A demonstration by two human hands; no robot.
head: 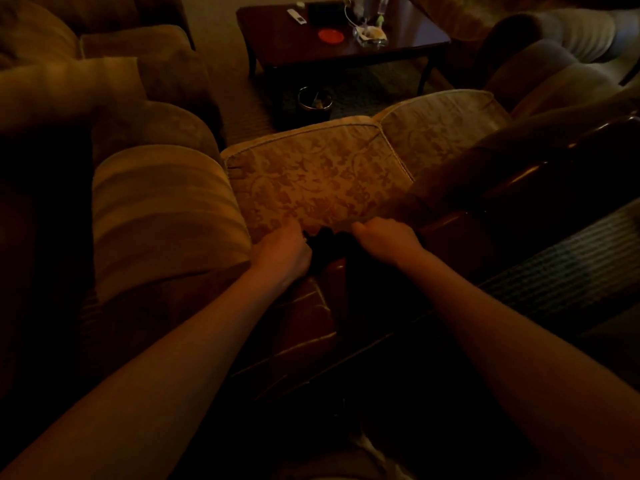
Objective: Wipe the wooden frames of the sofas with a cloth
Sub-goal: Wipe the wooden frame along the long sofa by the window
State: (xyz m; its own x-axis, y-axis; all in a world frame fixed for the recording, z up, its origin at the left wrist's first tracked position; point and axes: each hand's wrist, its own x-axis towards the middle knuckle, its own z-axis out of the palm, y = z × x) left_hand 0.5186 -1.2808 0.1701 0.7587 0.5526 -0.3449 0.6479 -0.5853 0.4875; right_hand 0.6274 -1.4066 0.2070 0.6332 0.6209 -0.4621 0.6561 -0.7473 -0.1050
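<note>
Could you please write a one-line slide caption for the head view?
Both hands, left and right, hold a dark cloth on a sofa's wooden frame in dim light.

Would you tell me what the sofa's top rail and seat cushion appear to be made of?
Top rail: probably dark wood with a glossy varnish, as it shows reflected highlights. Seat cushion: woven fabric, apparently damask, with a floral pattern and piped edges.

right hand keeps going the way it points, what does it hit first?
The right hand points up-left, toward the seat. Its fingers already seem to be on the dark cloth at the wooden frame, so likely the cloth first, then the floral seat cushion. Dim light leaves depth uncertain.
</note>
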